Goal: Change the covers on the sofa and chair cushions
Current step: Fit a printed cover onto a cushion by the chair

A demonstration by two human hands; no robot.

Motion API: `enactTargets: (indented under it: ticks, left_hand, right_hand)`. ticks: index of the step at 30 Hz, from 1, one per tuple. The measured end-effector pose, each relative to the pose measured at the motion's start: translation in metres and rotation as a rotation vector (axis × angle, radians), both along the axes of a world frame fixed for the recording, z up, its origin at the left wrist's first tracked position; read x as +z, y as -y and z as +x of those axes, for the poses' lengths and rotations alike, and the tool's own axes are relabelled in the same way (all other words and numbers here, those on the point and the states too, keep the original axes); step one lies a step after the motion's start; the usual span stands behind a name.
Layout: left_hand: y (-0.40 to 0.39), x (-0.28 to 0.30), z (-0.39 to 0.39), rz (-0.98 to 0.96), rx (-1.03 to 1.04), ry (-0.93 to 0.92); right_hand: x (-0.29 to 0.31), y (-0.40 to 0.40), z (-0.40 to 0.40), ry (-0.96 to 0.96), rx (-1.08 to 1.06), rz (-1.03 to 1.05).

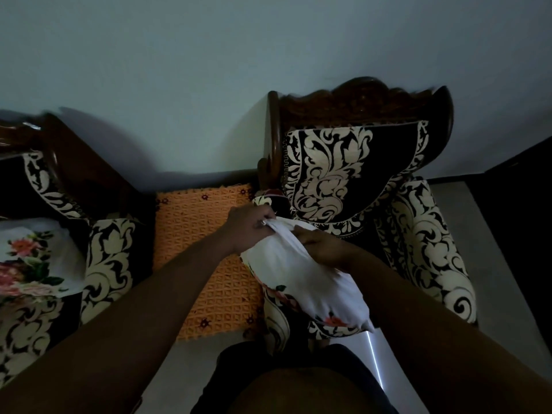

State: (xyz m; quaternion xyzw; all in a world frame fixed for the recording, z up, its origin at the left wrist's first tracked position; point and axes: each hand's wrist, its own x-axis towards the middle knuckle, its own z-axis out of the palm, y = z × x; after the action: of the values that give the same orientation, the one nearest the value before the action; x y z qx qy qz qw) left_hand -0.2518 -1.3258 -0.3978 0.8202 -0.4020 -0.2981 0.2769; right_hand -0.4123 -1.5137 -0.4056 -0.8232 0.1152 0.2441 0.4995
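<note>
Dark-clothed lap (pixel 298 380) at 6 o'clock, forearms reaching to centre. Left hand (pixel 249 227) pinches the bunched open edge of the white floral cover (pixel 301 279); right hand (pixel 321 245) rests on the cloth, fingers curled into its folds, grip uncertain. Cushion and cover lie over the near arm of the patterned chair (pixel 418 234), at 3 o'clock from the orange mat (pixel 203 258). Cloth judged light, limp, easily bunched; best held at the opening's hem. Fastening hidden; dim light obscures detail. Second floral cushion (pixel 30 261), 9 o'clock, cut off.
</note>
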Motion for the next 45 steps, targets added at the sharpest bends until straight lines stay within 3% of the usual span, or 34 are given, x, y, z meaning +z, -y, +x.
enactTargets:
  ticks: [2, 3, 6, 8, 11, 13, 15, 17, 18, 20, 23, 25, 27, 30, 34, 36, 39, 40, 45]
  left_hand:
    - [0.005, -0.003, 0.006, 0.072, 0.113, -0.162]
    - [0.007, -0.003, 0.010, 0.107, 0.148, -0.213]
    - [0.019, -0.003, 0.023, 0.170, 0.209, -0.225]
    - [0.027, -0.005, 0.033, 0.264, 0.191, -0.201]
    - [0.041, 0.001, 0.039, 0.505, -0.038, -0.058]
    - [0.048, 0.010, 0.038, 0.577, -0.162, 0.149]
    - [0.058, 0.014, 0.030, 0.395, -0.273, 0.282]
    - [0.064, 0.011, 0.014, 0.204, -0.415, 0.184]
    - [0.066, 0.007, 0.006, 0.221, -0.477, 0.157]
    - [0.067, -0.005, -0.003, 0.349, -0.561, 0.235]
    - [0.067, -0.018, 0.001, 0.377, -0.541, 0.342]
    - [0.076, -0.016, 0.005, 0.391, -0.536, 0.421]
    - [0.086, -0.011, 0.003, 0.407, -0.529, 0.509]
    - [0.095, -0.004, -0.002, 0.416, -0.480, 0.573]
    - [0.095, -0.006, 0.002, 0.269, -0.324, 0.722]
    - [0.084, -0.014, 0.008, 0.137, -0.163, 0.619]
    - [0.066, -0.029, 0.006, 0.019, 0.077, 0.117]
    - [0.065, -0.033, 0.002, -0.001, 0.121, 0.033]
    - [0.102, -0.026, -0.033, -0.059, 0.368, 0.142]
  right_hand:
    - [0.018, 0.003, -0.013, 0.050, -0.238, 0.164]
    - [0.023, 0.003, -0.020, 0.102, -0.336, 0.146]
    - [0.025, 0.003, -0.048, 0.172, -0.290, -0.251]
    - [0.015, 0.002, -0.063, 0.054, -0.208, -0.457]
    - [0.012, 0.006, -0.071, 0.004, -0.403, -0.298]
    - [0.014, 0.014, -0.070, -0.011, -0.470, -0.169]
    - [0.015, 0.023, -0.065, -0.049, -0.478, -0.115]
    - [0.011, 0.031, -0.058, -0.050, -0.503, -0.111]
    - [0.009, 0.034, -0.053, -0.032, -0.528, -0.128]
    - [0.003, 0.042, -0.048, 0.012, -0.615, -0.206]
    - [-0.011, 0.048, -0.041, -0.020, -0.701, -0.373]
    - [-0.019, 0.045, -0.038, -0.041, -0.648, -0.605]
    - [-0.019, 0.040, -0.038, 0.057, -0.622, -0.873]
    - [-0.003, 0.029, -0.054, 0.199, -0.618, -0.937]
    - [-0.017, 0.019, -0.106, -0.020, -0.564, -0.705]
    - [-0.032, 0.023, -0.125, -0.019, -0.690, -0.504]
    - [-0.040, 0.042, -0.127, 0.039, -0.820, -0.442]
    - [-0.040, 0.051, -0.124, 0.035, -0.838, -0.440]
    - [-0.027, 0.107, -0.114, 0.073, -0.779, -0.467]
